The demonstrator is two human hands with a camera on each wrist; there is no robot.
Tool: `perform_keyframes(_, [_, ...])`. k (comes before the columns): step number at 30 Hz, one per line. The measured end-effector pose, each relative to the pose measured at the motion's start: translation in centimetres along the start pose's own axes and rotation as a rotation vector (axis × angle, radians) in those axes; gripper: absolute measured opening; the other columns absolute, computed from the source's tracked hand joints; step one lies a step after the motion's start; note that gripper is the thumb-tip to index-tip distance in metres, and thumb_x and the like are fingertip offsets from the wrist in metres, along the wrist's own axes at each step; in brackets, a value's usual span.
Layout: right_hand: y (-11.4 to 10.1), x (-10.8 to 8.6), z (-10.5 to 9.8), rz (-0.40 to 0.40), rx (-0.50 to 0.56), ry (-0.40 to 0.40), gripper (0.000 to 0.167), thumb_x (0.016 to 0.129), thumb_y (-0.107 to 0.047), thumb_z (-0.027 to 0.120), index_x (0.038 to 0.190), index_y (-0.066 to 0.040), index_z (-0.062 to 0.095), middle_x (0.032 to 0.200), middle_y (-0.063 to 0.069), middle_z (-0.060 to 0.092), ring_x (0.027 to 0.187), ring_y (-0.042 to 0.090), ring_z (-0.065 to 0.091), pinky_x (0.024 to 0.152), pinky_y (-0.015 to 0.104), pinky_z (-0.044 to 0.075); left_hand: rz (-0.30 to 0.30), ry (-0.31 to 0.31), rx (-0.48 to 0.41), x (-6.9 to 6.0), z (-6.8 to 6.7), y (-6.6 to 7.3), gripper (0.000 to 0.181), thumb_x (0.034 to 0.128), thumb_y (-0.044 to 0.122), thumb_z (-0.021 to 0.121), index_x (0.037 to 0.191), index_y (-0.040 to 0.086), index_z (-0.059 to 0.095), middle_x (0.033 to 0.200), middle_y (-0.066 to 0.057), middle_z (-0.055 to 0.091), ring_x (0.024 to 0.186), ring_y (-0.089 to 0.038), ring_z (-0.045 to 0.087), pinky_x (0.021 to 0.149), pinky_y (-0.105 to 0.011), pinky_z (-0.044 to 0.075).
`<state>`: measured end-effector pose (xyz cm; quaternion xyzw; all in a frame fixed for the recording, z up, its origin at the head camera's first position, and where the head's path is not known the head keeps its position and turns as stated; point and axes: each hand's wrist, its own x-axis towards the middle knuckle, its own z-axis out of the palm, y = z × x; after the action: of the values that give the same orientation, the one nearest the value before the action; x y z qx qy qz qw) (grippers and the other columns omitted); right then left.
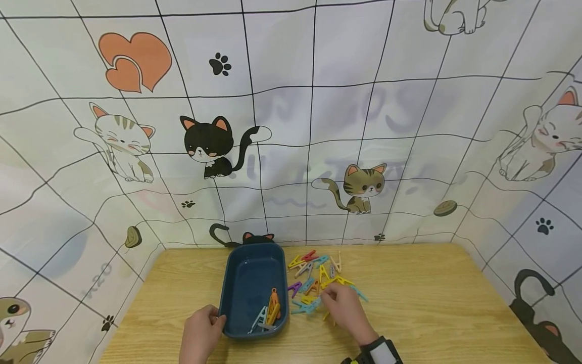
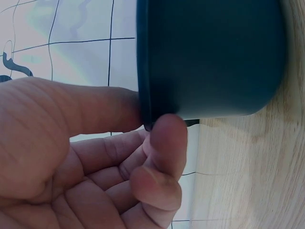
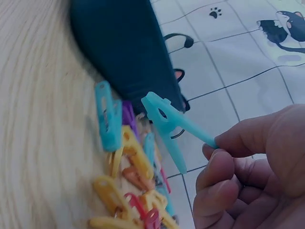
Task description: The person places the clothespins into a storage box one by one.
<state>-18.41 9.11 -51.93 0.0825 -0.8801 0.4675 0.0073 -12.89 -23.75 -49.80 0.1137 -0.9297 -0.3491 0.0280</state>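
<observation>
A dark blue plastic tub (image 1: 247, 265) stands on the wooden table, with a few clothespins (image 1: 273, 308) in orange, yellow, light blue and grey lying at its near end. My left hand (image 1: 202, 333) pinches the tub's rim at the near left corner; the left wrist view shows the thumb on one side of the rim and the fingertips on the other. My right hand (image 1: 345, 308) is over the loose pile to the right of the tub. Between its thumb and forefinger it pinches one leg of a light blue clothespin (image 3: 164, 121), held up above the others.
Loose clothespins (image 1: 309, 273) in yellow, red, purple, blue and orange lie scattered beside the tub's right side. The light wooden table (image 1: 418, 293) reaches back to a white cloth backdrop (image 1: 291, 151) printed with cats and grid lines. A wristband (image 1: 382, 351) sits on the right wrist.
</observation>
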Motion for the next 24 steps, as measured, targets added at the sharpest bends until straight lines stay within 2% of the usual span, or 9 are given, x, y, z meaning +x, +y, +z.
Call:
perform_keyframes(5, [-1.6,-0.2,-0.1,-0.033,0.063,0.004,0.024,0.097,-0.007,0.065,0.073,-0.008,0.066,0.06,-0.006,0.049,0.049,0.003,0.04,0.049,0.021,0.033,0.003,0.003,-0.002,0.0,-0.1,0.0,0.012,0.0877,0.004,0.073,0.091,-0.007,0.071,0.07,-0.004,0.064,0.062,-0.016,0.058,0.056,-0.034,0.048])
perform_keyframes(11, [-3.0,-0.3,0.7,-0.125,0.175,-0.033,0.014,0.099,-0.007,0.064,0.09,-0.002,0.074,0.068,0.003,0.063,0.049,0.002,0.05,0.05,0.022,0.043,0.0,0.0,0.007,0.0,0.0,0.1,0.012,0.0879,0.005,0.074,0.092,-0.007,0.071,0.072,-0.004,0.066,0.063,-0.017,0.06,0.057,-0.035,0.05])
perform_keyframes(14, [-3.7,-0.5,1.4,-0.171,0.18,-0.036,0.013,0.1,-0.009,0.065,0.091,-0.004,0.074,0.07,0.002,0.064,0.051,0.0,0.049,0.052,0.023,0.043,-0.001,0.003,0.007,0.1,0.0,0.1,0.012,0.0877,0.004,0.074,0.092,-0.007,0.071,0.072,-0.004,0.066,0.063,-0.017,0.06,0.057,-0.035,0.05])
perform_keyframes(17, [-4.2,-0.6,2.3,-0.204,0.162,-0.049,0.012,0.1,-0.009,0.066,0.09,-0.007,0.073,0.071,-0.003,0.061,0.054,-0.001,0.048,0.056,0.023,0.042,-0.009,0.006,0.004,0.1,0.0,0.1,0.012,0.0873,0.004,0.074,0.091,-0.007,0.071,0.071,-0.004,0.066,0.063,-0.017,0.06,0.057,-0.034,0.05])
perform_keyframes(24, [-4.7,-0.5,3.7,-0.284,0.174,-0.15,0.013,0.099,-0.007,0.066,0.089,-0.004,0.073,0.075,-0.003,0.061,0.059,-0.002,0.047,0.057,0.021,0.043,-0.015,0.003,0.007,0.1,0.0,0.1,0.012,0.0874,0.004,0.073,0.091,-0.007,0.071,0.071,-0.004,0.064,0.062,-0.017,0.058,0.057,-0.034,0.048])
